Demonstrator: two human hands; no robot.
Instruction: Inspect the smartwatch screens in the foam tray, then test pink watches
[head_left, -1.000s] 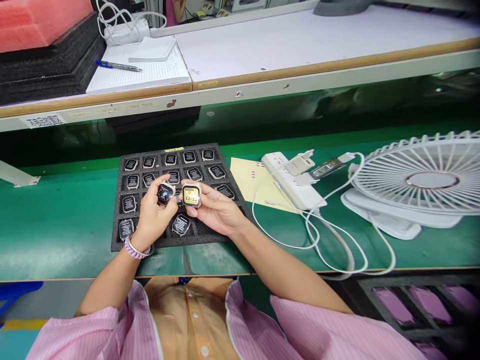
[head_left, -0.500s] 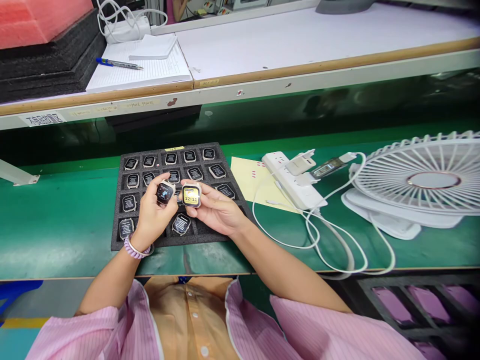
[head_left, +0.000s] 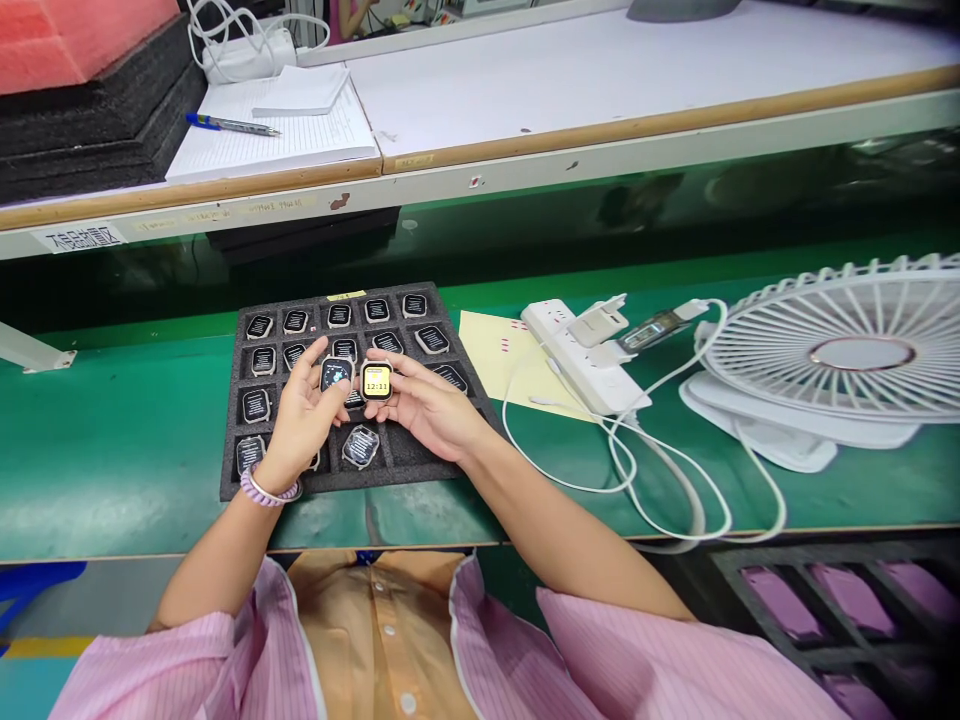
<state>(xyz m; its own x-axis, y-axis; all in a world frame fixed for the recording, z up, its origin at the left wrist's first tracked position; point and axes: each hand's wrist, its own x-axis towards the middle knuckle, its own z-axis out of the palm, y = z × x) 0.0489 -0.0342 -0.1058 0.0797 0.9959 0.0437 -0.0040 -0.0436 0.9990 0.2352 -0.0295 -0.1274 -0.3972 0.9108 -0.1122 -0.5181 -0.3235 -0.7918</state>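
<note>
Over the black foam tray (head_left: 231, 470), my left hand (head_left: 304, 415) is closed on a smartwatch (head_left: 336, 375) with a dark dial, its thumb on the lower right of the screen. Close beside it, my right hand (head_left: 431, 405) grips a second smartwatch (head_left: 376, 381) whose yellow face reads 12:11. Neither watch has a strap that I can see. Several more watch bodies lie in the tray's pockets, among them a watch (head_left: 361, 447) sitting askew in the front row and another watch (head_left: 256, 405) at the left. My hands hide some of the middle pockets.
Right of the tray lie a yellow sheet (head_left: 487, 345), a white power strip (head_left: 585, 365) with chargers and looping white cables, and a white fan (head_left: 862, 360). A raised shelf (head_left: 600, 70) at the back bears papers, a pen (head_left: 232, 125) and stacked black foam (head_left: 90, 130).
The left watch has turned more upright, and its dial picture differs. My left thumb has shifted on its screen. The right watch has moved slightly left and up, still showing 12:11.
</note>
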